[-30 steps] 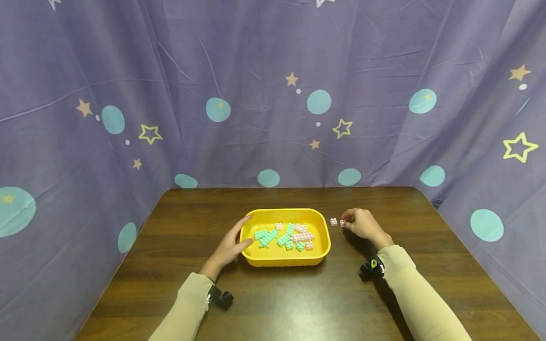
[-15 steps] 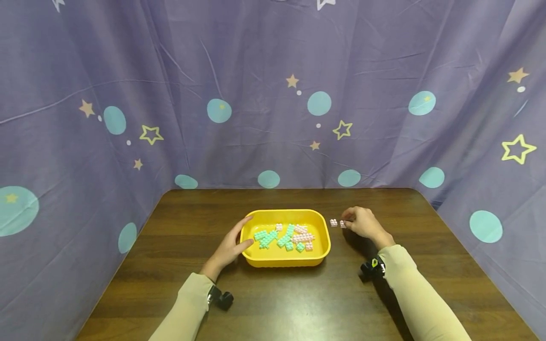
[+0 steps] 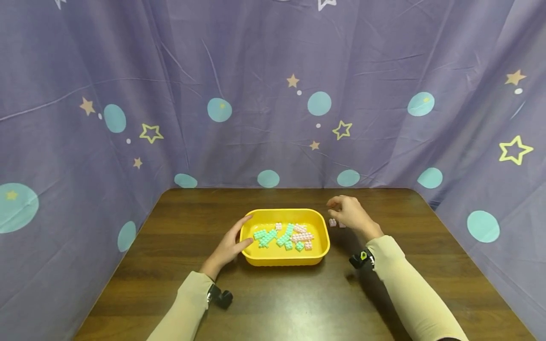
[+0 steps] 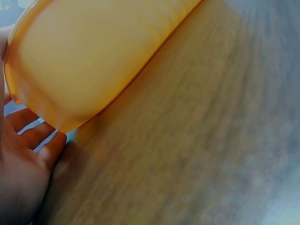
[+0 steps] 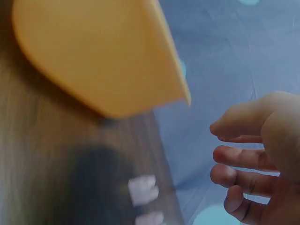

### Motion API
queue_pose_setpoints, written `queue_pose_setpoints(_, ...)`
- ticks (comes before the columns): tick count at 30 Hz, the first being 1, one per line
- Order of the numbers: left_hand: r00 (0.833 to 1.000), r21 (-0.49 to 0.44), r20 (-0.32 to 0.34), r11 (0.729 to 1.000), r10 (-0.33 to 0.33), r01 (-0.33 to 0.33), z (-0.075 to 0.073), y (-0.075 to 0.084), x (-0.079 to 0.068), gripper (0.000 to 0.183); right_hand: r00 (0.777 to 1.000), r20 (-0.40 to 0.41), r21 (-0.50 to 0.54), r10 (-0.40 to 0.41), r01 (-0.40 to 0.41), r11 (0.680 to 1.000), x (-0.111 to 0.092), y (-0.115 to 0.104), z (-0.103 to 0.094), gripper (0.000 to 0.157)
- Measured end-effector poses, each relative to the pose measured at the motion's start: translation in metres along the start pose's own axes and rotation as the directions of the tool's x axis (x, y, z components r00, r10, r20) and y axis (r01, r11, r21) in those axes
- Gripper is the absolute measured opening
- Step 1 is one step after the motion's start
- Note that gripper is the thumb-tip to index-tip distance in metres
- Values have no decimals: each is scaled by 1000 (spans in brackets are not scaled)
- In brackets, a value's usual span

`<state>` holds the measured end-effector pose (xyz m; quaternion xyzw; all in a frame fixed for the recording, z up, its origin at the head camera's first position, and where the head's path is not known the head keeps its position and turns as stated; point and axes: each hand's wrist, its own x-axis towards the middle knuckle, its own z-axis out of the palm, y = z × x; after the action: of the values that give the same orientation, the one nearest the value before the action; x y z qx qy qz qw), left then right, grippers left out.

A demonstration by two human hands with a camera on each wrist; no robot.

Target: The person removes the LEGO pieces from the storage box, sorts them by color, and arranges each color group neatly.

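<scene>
My left hand [image 3: 225, 248] grips the left end of a yellow plastic tray [image 3: 283, 261], its thumb lying over the rim. In the left wrist view its fingers [image 4: 52, 149] rest against the outside of that end. Inside the tray lie several mint-green toy bricks [image 3: 268, 238] and several pink toy bricks [image 3: 303, 237]. My right hand [image 3: 353, 214] hovers right of the tray with loosely bent fingers and nothing in them. Under its fingertips, two small pink toy bricks [image 5: 143, 190] sit side by side on the table, one partly covered by the hand in the head view.
The dark wooden table [image 3: 281, 303] ends at a purple curtain [image 3: 256, 61] printed with stars and blue dots. More curtain hangs along both sides. Each wrist carries a small black camera [image 3: 221, 298].
My right hand has let go of the right-hand pink toy brick, risen off the table and shifted left. That brick stays beside the other one. My left hand stays at the tray.
</scene>
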<state>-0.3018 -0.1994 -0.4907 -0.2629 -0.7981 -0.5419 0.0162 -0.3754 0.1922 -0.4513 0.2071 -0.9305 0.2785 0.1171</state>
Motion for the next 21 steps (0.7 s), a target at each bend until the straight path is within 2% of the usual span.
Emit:
queue_pose_setpoints(7, 999, 6, -24, 1000, 28, -28, 1, 0, 0, 67, 999, 13, 4, -48, 48, 999, 15, -31, 4, 19)
queue_pose_setpoints(11, 999, 11, -27, 1000, 18, -18, 0, -1, 1, 67, 997, 34, 15, -74, 74, 997, 24, -50, 10, 16)
queue_pose_setpoints(21, 1000, 9, -21, 1000, 3, -3, 0, 0, 0, 67, 984, 125, 4, -128, 128, 992, 38, -83, 40, 21)
